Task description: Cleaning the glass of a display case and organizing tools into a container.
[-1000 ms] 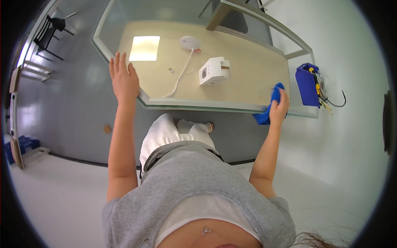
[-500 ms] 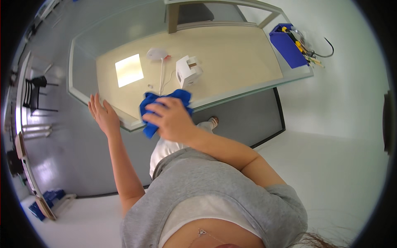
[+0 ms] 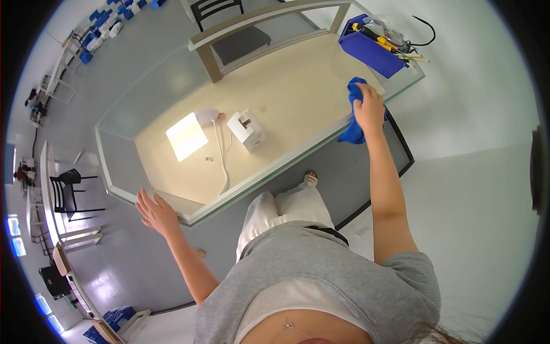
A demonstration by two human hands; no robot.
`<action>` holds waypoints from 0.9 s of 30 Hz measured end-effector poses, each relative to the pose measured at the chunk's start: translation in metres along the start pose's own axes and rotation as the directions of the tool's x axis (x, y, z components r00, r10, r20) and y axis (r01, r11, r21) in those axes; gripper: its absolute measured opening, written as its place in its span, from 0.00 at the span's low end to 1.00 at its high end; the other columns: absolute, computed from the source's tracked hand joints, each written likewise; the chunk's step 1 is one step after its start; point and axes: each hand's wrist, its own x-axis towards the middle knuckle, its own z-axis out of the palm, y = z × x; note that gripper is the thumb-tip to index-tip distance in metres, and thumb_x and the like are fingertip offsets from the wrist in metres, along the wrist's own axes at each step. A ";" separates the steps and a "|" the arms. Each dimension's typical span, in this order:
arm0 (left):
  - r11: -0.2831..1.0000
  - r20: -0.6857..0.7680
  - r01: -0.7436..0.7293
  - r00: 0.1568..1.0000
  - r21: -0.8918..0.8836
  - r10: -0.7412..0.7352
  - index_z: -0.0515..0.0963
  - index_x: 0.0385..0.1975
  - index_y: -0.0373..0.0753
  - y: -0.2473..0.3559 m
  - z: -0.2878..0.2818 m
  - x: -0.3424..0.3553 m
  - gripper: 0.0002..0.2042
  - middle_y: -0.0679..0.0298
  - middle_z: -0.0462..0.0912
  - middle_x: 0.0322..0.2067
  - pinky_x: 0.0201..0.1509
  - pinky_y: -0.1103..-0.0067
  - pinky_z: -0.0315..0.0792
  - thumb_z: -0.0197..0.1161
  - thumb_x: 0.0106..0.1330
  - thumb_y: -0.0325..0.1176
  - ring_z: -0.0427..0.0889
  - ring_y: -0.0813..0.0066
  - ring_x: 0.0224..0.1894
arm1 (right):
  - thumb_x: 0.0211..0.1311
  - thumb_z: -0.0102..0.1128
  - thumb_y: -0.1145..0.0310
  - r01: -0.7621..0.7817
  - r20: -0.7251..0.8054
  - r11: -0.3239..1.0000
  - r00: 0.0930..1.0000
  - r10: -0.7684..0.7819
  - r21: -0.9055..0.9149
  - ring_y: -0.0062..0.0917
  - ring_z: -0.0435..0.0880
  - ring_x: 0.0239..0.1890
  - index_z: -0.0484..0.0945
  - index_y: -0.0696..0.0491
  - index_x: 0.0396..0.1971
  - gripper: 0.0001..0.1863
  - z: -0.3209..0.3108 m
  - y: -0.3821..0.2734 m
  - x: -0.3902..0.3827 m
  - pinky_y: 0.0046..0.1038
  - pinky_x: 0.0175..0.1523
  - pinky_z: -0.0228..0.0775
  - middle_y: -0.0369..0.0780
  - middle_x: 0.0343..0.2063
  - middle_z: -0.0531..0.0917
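Note:
My left hand is at the near-left corner of a glass-walled table, fingers spread along its edge. My right hand grips a blue cloth on the front rim, towards the right end. Inside, on the cream base, are a white lamp with a long neck and cable, a white box with a slot in its top, and a bright white square, whether panel or reflection I cannot tell.
A blue bin of tools and cables sits at the table's right end, against a white wall. Beyond the far side is a black chair. Another chair and white tables line the left. Several blue and white blocks lie at the far back left.
My right hand swept the cloth left to near my left hand, then back rightward along the front rim. The view has turned, showing more of the room's left side.

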 end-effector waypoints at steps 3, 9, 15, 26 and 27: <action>0.966 0.006 0.027 1.000 0.256 -0.029 0.63 0.65 0.48 0.031 -0.009 -0.009 0.24 0.63 0.57 0.69 0.69 0.47 0.43 0.48 0.71 0.46 0.48 0.57 0.73 | 0.53 0.56 0.65 -0.207 -0.007 0.972 0.978 0.207 -0.114 0.39 0.75 0.51 0.76 0.42 0.49 0.20 0.013 -0.008 0.011 0.44 0.51 0.70 0.35 0.48 0.78; 0.983 0.132 -0.179 0.976 0.040 0.172 0.64 0.64 0.48 0.107 0.003 -0.043 0.26 0.62 0.57 0.69 0.69 0.47 0.41 0.53 0.68 0.49 0.46 0.55 0.73 | 0.48 0.58 0.68 0.345 0.174 0.862 0.886 -0.429 0.370 0.35 0.77 0.47 0.79 0.42 0.42 0.17 0.012 -0.148 -0.037 0.42 0.47 0.67 0.35 0.43 0.79; 0.963 0.172 -0.267 0.947 -0.036 0.270 0.63 0.65 0.49 0.180 0.030 -0.066 0.26 0.60 0.57 0.69 0.69 0.47 0.43 0.53 0.69 0.49 0.47 0.54 0.73 | 0.42 0.66 0.70 0.522 0.030 0.523 0.687 -0.726 0.674 0.33 0.72 0.56 0.73 0.42 0.55 0.33 -0.005 -0.157 -0.078 0.40 0.60 0.61 0.34 0.53 0.75; 0.965 0.137 -0.198 0.975 0.171 0.175 0.62 0.66 0.50 0.208 0.041 -0.076 0.29 0.64 0.58 0.69 0.72 0.53 0.43 0.51 0.68 0.53 0.52 0.65 0.72 | 0.43 0.63 0.74 0.226 0.061 0.927 0.965 -0.255 0.300 0.39 0.72 0.55 0.72 0.45 0.53 0.30 0.011 0.053 0.055 0.42 0.59 0.63 0.38 0.53 0.75; 0.967 0.126 -0.203 0.975 0.156 0.185 0.63 0.65 0.49 0.208 0.039 -0.077 0.28 0.64 0.59 0.69 0.72 0.55 0.43 0.52 0.67 0.53 0.53 0.65 0.72 | 0.43 0.64 0.73 0.248 0.069 0.913 0.956 -0.284 0.326 0.39 0.72 0.55 0.72 0.46 0.52 0.30 0.019 0.051 0.056 0.42 0.58 0.63 0.39 0.53 0.74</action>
